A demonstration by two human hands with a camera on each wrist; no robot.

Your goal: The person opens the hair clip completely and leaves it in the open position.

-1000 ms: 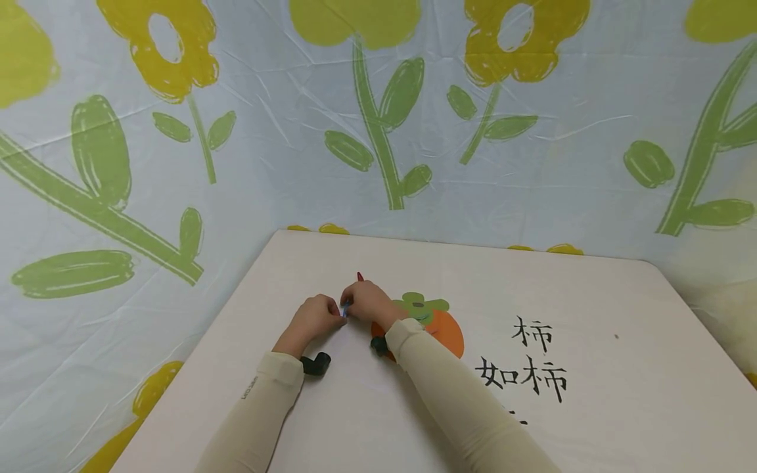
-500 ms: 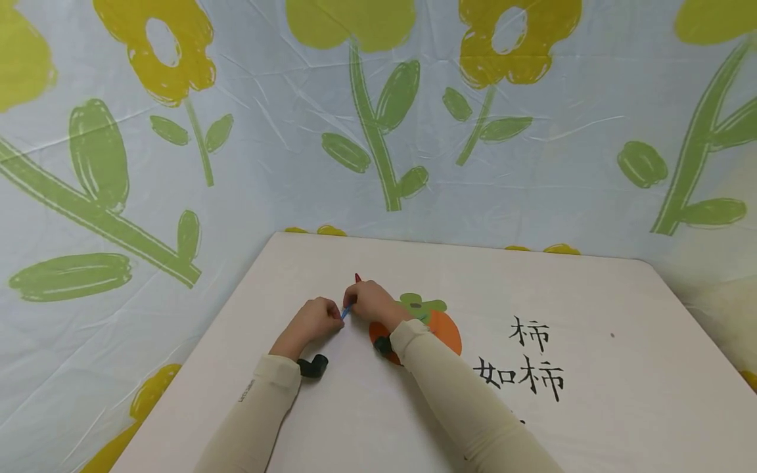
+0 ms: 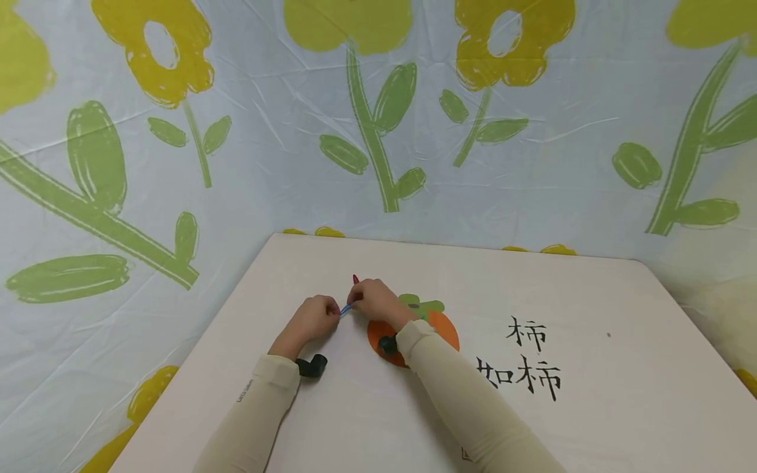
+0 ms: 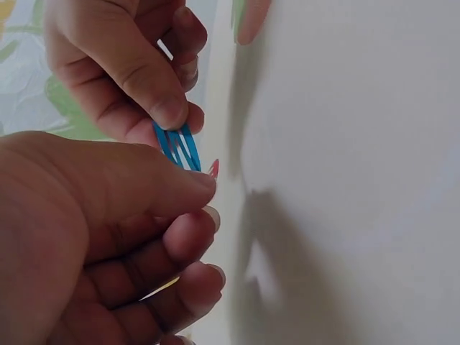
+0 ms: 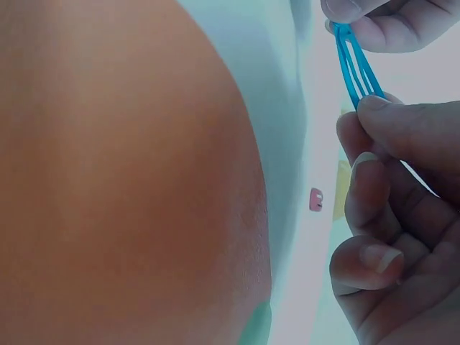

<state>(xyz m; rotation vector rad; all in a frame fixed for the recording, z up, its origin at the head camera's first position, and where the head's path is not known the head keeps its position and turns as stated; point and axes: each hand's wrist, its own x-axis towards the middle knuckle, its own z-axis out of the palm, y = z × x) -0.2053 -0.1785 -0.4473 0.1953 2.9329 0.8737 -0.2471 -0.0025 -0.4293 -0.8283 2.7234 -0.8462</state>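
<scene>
A blue clip [image 5: 357, 66] is held off the table [image 3: 355, 407], one end pinched by the left hand [image 3: 311, 320] and the other by the right hand [image 3: 378, 302]. The lifting seems done; it is not yet let go. Both ends are covered by fingers, so whether it is snapped flat cannot be told. A red thing [image 3: 356, 279] is partly hidden by the right hand.

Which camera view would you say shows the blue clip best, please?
The right wrist view: the blue clip shows its longest stretch there, its slotted shape distinct, though fingers cover its ends. The left wrist view shows a shorter stretch, slots also visible; the head view shows only a small blue sliver.
</scene>
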